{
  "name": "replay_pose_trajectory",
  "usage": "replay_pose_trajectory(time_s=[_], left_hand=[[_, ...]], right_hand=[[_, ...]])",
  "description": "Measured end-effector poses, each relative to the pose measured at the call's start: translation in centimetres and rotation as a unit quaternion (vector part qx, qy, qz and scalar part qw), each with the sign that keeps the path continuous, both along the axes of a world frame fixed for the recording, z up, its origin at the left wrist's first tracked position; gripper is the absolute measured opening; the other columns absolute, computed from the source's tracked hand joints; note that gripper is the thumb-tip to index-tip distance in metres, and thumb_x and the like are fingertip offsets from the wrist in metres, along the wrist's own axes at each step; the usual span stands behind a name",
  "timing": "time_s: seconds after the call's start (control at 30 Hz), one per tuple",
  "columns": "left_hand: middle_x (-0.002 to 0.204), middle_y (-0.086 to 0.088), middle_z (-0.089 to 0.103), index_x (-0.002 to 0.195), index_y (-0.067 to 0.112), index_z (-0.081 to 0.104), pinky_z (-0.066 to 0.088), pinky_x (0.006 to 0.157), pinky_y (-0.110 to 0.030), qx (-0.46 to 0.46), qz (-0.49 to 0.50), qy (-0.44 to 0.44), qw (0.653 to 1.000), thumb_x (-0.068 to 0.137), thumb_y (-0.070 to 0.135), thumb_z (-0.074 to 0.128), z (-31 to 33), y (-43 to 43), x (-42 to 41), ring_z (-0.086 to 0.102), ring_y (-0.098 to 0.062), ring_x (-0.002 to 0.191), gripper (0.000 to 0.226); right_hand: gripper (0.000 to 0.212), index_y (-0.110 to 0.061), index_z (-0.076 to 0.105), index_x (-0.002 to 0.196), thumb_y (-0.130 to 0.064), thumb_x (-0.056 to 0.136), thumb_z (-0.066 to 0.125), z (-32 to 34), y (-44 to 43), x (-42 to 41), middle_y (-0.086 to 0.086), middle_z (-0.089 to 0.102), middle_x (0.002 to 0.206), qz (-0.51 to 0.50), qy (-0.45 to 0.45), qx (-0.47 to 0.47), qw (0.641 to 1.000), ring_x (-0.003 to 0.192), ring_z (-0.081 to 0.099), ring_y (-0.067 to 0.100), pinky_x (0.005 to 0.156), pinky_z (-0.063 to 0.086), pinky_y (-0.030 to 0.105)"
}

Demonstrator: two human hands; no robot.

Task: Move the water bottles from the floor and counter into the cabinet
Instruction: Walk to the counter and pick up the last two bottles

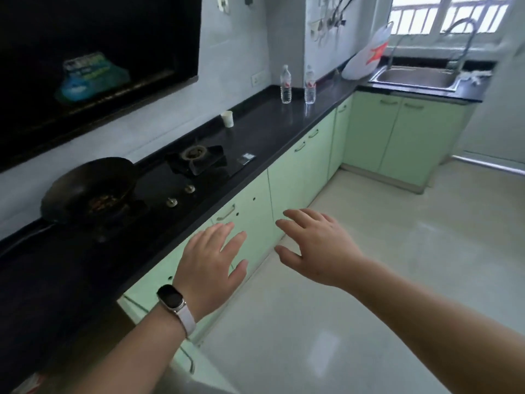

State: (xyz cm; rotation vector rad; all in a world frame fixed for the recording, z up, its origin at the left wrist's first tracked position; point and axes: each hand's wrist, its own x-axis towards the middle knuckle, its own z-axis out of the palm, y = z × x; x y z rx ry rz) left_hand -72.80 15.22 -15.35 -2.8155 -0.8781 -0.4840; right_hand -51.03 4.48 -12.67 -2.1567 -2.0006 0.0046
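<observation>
Two clear water bottles with red-and-white labels stand upright on the black counter (272, 129), far back: one bottle (285, 84) on the left, the other bottle (310, 85) just to its right. The green cabinet doors (295, 177) below the counter are closed. My left hand (213, 261), with a watch on its wrist, hovers with fingers spread in front of a cabinet door. Beside it my right hand (315, 248) is also spread and holds nothing. Both hands are far from the bottles. No bottle shows on the floor.
A black wok (88, 191) sits on the gas hob (196, 157) at the left. A small white cup (227, 119) stands on the counter. A steel sink (416, 76) with a tap is at the back right, a white bag (366, 55) beside it. The pale floor (383, 265) stretches right.
</observation>
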Motion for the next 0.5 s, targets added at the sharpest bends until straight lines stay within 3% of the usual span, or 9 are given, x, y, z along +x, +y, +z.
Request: replay_pose_trajectory(time_s=[0.27, 0.5], left_hand=[[0.129, -0.014, 0.064, 0.123, 0.014, 0.065, 0.048, 0.098, -0.051, 0.022, -0.103, -0.002, 0.994, 0.088, 0.043, 0.050, 1.5, 2.1, 11.7, 0.060, -0.035, 0.119, 0.048], [0.128, -0.012, 0.063, 0.123, 0.015, 0.066, 0.045, 0.099, -0.049, 0.032, -0.171, -0.024, 0.985, 0.087, 0.043, 0.049, 1.4, 4.2, 20.2, 0.058, -0.033, 0.120, 0.048]], right_hand=[[0.062, -0.025, 0.054, 0.133, -0.061, 0.089, 0.031, 1.8, -2.5, 9.0, -0.001, 0.053, 0.139, -0.086, -0.019, 0.037, 0.995, 0.129, 0.048, 0.026, 0.106, 0.036, 0.039], [0.056, -0.022, 0.064, 0.123, -0.058, 0.088, 0.038, 1.3, -2.4, 15.0, 0.002, 0.063, 0.128, -0.146, -0.039, 0.059, 0.987, 0.119, 0.057, 0.029, 0.100, 0.044, 0.040]])
